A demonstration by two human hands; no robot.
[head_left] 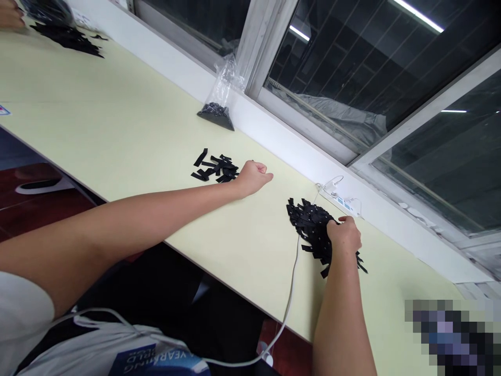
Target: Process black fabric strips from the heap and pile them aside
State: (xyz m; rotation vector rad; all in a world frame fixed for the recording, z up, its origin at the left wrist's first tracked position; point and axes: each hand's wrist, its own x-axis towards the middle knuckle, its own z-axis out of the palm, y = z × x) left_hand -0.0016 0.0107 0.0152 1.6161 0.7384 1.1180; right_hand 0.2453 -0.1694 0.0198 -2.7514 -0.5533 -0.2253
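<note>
Black strips lie in a small loose pile (219, 168) on the pale table (242, 235). Just right of that pile is my left hand (253, 177), its fingers curled closed; what they hold, if anything, is hidden. A larger heap of black strips with small shiny dots (313, 224) lies further right. At the right side of this heap is my right hand (345, 234), thumb and fingers bent together over the strips. Whether a strip is between those fingers cannot be made out.
A clear bag with black pieces (217, 112) stands against the white ledge. A power strip (340, 201) lies behind the heap, and a white cable (291, 292) crosses the table edge. More black strips (68, 39) and another person's hand (11, 14) are at the far left.
</note>
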